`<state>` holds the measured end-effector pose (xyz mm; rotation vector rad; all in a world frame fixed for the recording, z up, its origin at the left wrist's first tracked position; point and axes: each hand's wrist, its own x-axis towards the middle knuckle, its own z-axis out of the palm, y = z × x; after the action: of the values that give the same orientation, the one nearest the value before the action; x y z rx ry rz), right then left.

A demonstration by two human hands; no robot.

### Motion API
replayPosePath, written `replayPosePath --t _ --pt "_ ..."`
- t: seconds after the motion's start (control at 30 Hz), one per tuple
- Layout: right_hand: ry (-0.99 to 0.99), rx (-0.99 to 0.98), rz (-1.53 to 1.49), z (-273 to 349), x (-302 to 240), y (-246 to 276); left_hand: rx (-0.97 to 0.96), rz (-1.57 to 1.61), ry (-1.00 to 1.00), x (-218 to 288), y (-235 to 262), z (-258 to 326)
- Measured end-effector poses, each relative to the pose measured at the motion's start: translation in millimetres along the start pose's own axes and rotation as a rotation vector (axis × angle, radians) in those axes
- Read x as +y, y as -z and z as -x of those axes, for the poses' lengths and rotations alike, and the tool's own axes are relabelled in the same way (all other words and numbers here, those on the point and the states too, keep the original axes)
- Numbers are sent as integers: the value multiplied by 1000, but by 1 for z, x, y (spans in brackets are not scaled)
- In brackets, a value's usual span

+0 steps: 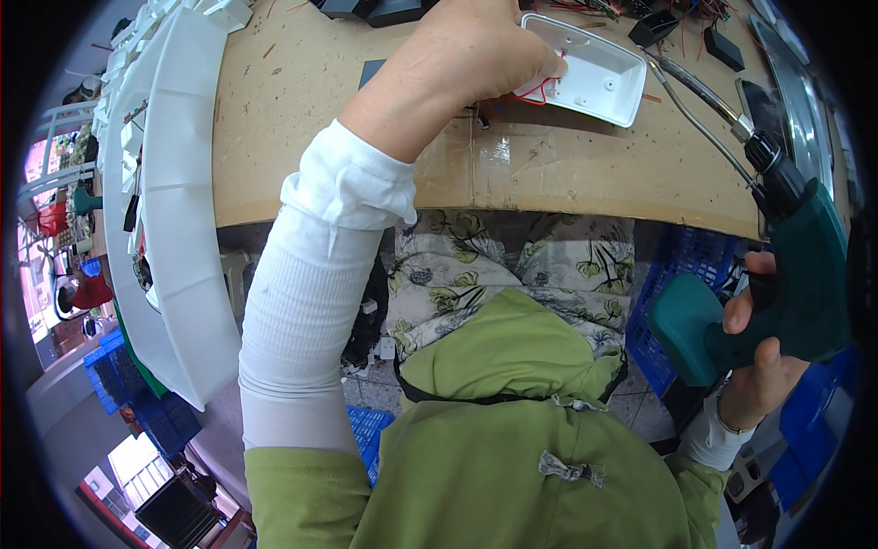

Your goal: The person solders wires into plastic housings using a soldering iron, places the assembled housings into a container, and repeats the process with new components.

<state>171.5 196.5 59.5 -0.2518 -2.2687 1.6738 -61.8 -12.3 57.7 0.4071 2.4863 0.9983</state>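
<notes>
My left hand (485, 50) reaches to the far middle of the bench and grips the left end of a shallow white plastic housing (599, 84). One fingertip is inside it; the other fingers are mostly hidden. A thin red wire (538, 95) loops out over the housing's rim beside that fingertip. At the right, my right hand (764, 366) is wrapped around the handle of a green soldering gun (814, 274). Its metal barrel (700, 87) and thin feed tube point up and left, ending just right of the housing.
Cardboard covers the bench (320, 156). A long white bin (178, 183) with white housings stands along the left. Small black boxes (722, 48) and loose wires lie at the far right, near a metal tray (800, 101). Blue crates (672, 302) are below the bench.
</notes>
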Motion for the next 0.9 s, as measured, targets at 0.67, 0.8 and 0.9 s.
replayPosePath --t 0.67,0.8,0.9 --pt "118 -91 -388 1 19 14 219 1601 -291 -115 219 50" --pt "98 -115 -403 -4 20 13 653 1200 -154 -101 277 87" --pt "91 -126 -423 -6 23 16 959 759 106 -113 304 124"
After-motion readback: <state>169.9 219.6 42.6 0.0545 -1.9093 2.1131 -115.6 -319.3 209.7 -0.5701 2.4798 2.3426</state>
